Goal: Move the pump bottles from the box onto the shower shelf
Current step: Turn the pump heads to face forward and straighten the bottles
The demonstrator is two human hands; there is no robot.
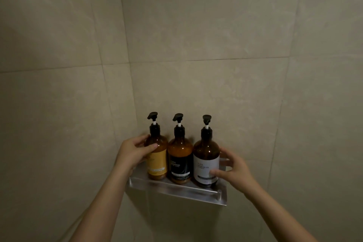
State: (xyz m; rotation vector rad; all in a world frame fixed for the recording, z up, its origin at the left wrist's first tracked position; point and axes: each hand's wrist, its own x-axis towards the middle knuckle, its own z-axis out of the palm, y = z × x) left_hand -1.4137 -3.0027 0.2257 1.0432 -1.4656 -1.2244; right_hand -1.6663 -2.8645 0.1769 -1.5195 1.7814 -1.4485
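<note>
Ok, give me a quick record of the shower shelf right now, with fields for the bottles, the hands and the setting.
shelf: metal shower shelf on tiled wall
bottles: three amber pump bottles, upright in a row
left bottle: yellow-label bottle
middle bottle: black-label bottle
right bottle: white-label bottle
left hand: fingers on yellow-label bottle
right hand: thumb on white-label bottle, fingers spread
box: not in view

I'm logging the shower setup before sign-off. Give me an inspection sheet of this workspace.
Surface: brushed metal wall shelf, level, front rail.
Job's things: three amber pump bottles upright in a row: yellow-label bottle, black-label bottle, white-label bottle.
Clutter: nothing seen.
Hands: left hand touching the yellow-label bottle; right hand touching the white-label bottle.
Cables: nothing seen.
Surroundings: beige tiled wall; box not in view.
</note>
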